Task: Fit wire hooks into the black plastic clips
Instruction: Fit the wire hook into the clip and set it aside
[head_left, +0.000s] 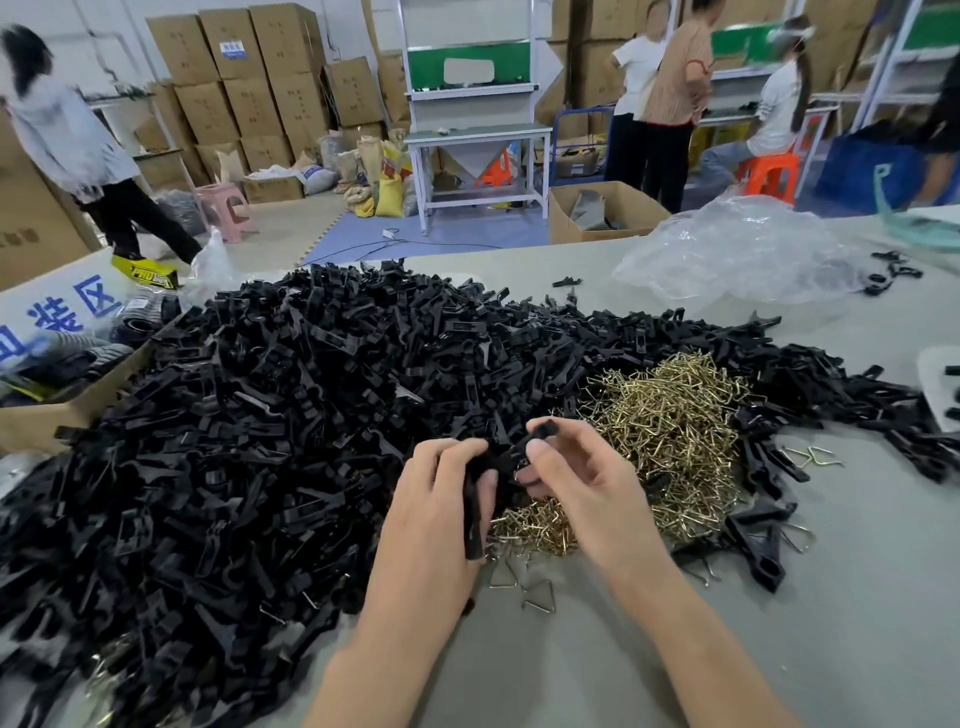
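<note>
Both hands on one clip, fitting under way, with most of the stock apparently still to do.

The left hand (441, 499) curls round a black clip (474, 519) whose lower end hangs below the palm. The right hand (582, 478) pinches its upper end between thumb and forefinger, with the other fingers loosely bent. I cannot tell whether a hook is already seated in it, or whether the black plastic is one piece or two. Just right of the hands is the brassy heap of wire hooks (670, 431), still large, with a few loose ones (524, 584) on the near table (779, 649). The pile of clips (260, 415) spreads left and far. Wire glints in the near-left part, so some are likely finished, but no sorted done-stack is visible. Far right lies a clear plastic bag (737, 254).
</note>
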